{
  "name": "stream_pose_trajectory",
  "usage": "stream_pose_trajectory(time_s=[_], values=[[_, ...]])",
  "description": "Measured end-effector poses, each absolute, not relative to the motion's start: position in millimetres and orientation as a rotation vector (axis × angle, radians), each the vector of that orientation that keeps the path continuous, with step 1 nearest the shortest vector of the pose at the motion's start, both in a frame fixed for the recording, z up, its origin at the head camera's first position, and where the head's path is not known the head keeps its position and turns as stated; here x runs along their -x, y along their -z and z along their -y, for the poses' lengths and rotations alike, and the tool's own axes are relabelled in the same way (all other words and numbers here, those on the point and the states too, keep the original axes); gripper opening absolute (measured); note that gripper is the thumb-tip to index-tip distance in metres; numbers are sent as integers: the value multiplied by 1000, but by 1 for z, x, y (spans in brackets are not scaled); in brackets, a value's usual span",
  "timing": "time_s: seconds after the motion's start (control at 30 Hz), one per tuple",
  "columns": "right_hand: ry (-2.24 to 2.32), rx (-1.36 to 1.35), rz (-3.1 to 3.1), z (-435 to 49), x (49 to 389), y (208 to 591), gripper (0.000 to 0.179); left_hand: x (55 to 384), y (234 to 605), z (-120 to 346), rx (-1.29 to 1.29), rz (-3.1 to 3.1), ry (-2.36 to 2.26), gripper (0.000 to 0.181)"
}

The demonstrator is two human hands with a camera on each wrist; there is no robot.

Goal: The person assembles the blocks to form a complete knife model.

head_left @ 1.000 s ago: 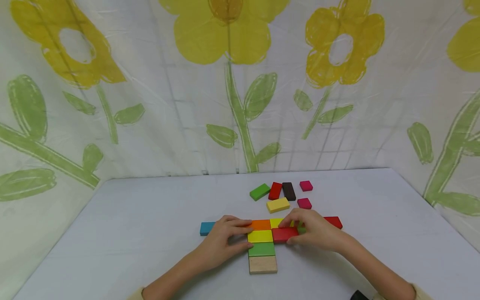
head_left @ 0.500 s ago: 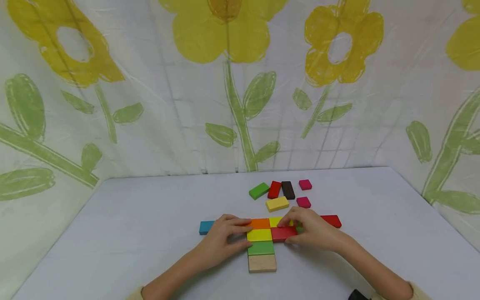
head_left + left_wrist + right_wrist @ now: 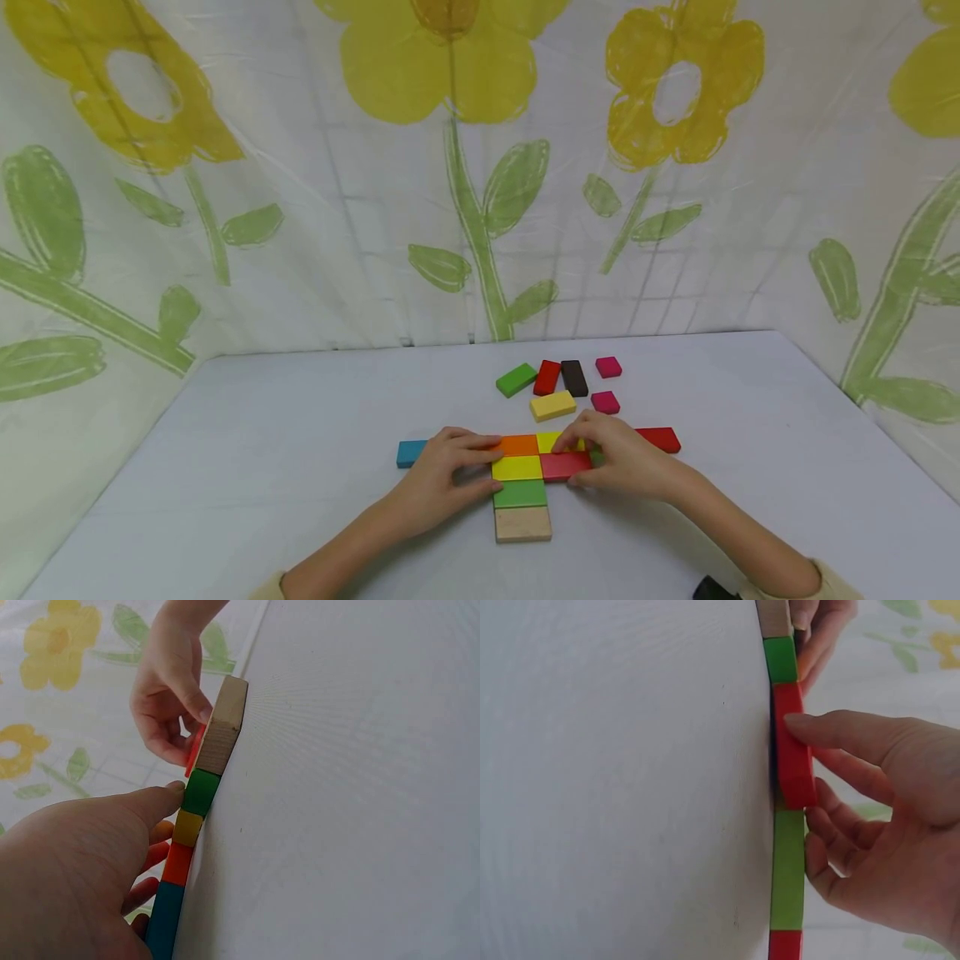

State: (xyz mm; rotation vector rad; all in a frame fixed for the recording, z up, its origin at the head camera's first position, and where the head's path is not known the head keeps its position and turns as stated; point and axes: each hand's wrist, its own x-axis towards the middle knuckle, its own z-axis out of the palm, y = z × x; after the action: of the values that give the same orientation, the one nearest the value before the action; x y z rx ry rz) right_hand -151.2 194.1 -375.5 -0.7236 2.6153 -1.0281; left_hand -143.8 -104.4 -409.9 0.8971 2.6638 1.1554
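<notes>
My right hand [image 3: 626,454] pinches a red block [image 3: 566,467] between thumb and fingers. That block lies against the right side of a yellow block [image 3: 516,468]. In the right wrist view the thumb presses on the near side of the red block [image 3: 793,750]. My left hand [image 3: 442,479] rests along the left side of the column, fingers extended. Its thumb touches the green block [image 3: 520,494], and its fingertips reach the orange block [image 3: 519,446] and the yellow one. Below the green block lies a plain wood block [image 3: 522,525]. The left hand partly hides a blue block [image 3: 411,453].
Another red block [image 3: 658,440] ends the row on the right, beyond a mostly hidden light green block [image 3: 787,870]. Behind the row lie a loose green block [image 3: 517,380], a dark block [image 3: 574,378], a pale yellow block [image 3: 552,406], a small red one and two pink pieces [image 3: 605,402].
The red block in the right hand has settled slightly closer against the column. Both hands otherwise keep their places; the whole head view shifts a little.
</notes>
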Motion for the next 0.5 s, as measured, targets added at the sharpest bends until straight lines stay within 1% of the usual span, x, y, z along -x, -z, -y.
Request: stream_pose_trajectory(time_s=[0.5], values=[[1014, 733, -2626, -195, 150, 377, 31, 144, 411, 104, -907, -2669, -1150, 42]])
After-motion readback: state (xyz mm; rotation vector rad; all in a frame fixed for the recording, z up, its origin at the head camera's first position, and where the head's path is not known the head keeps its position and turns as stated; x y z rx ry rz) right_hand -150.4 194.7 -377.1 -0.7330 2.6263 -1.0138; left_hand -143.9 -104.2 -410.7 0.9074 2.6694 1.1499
